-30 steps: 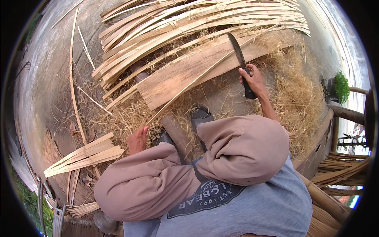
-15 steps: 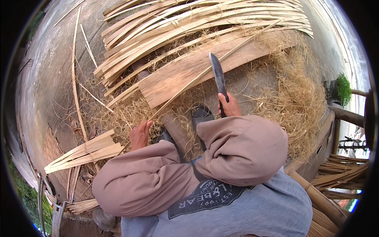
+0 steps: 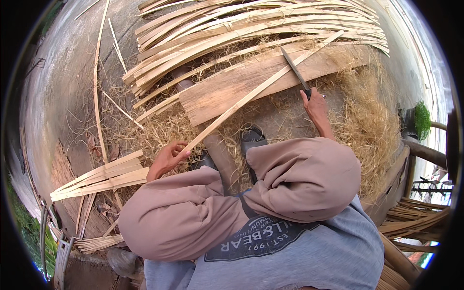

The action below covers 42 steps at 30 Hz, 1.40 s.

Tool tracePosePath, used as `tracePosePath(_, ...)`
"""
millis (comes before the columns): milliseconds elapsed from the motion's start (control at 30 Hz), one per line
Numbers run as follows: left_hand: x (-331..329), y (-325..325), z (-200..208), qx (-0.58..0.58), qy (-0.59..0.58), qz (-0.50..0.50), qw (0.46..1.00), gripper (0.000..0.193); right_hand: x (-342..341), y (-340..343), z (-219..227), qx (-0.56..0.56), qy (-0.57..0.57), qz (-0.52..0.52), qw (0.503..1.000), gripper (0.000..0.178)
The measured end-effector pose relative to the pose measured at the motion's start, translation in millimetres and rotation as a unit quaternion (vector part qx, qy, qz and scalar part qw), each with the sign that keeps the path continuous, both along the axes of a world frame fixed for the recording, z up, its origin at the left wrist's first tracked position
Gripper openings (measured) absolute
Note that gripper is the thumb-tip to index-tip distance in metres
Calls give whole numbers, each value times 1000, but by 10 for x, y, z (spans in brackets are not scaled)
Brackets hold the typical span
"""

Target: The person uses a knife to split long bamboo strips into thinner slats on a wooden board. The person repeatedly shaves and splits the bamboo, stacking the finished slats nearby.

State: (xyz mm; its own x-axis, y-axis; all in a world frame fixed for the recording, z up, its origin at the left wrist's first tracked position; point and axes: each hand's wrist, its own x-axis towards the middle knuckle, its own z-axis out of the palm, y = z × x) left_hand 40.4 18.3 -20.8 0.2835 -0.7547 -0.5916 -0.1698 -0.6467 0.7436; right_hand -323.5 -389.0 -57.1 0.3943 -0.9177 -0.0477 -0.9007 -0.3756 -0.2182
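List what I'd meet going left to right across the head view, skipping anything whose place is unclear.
Small fan of pale strips, left hand, right sandal, knife, right hand, large heap of curly shavings, green plant.
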Motion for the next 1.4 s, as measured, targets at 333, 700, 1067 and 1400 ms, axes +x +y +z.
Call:
tracePosePath(333, -411, -729, -259, 21, -84, 51, 995, 58, 225, 923, -149, 121, -36, 149, 981, 39)
tracePosePath(700, 43, 338, -177, 45, -36, 78, 995, 45, -257, 157, -153, 58, -19, 65, 996, 39)
tracePosePath(1067, 439, 1380, -122, 124, 20, 133, 983, 40, -591, -754, -80, 54, -64, -127, 988, 44)
tracePosePath(1400, -62, -22, -209, 67, -62, 21, 996, 56, 212, 679, -70, 123, -29, 177, 976, 42)
